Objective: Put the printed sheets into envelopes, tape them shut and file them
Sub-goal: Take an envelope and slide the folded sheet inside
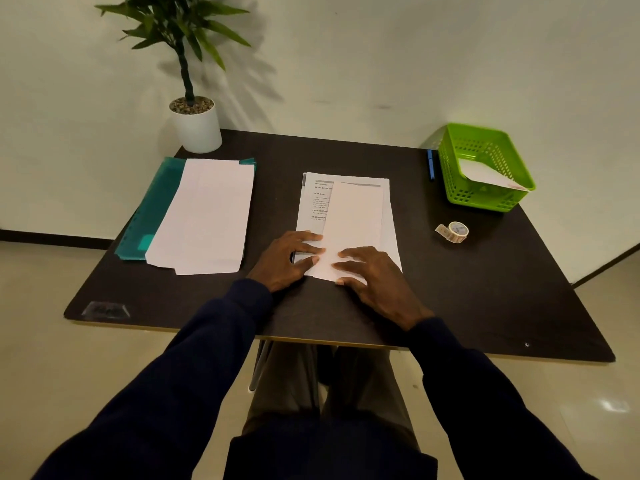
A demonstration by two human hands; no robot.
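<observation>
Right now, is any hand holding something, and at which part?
Nothing is gripped. The left hand and right hand press flat on the near end of the folded sheet.

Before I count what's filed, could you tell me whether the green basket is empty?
Not empty: the green basket holds a white paper, apparently an envelope, lying tilted against its inner wall.

- We cannot read the small text on the printed sheets; a folded sheet covers their right half.
- The envelopes hide most of the teal folder.
- The plant is cropped at the top.
</observation>
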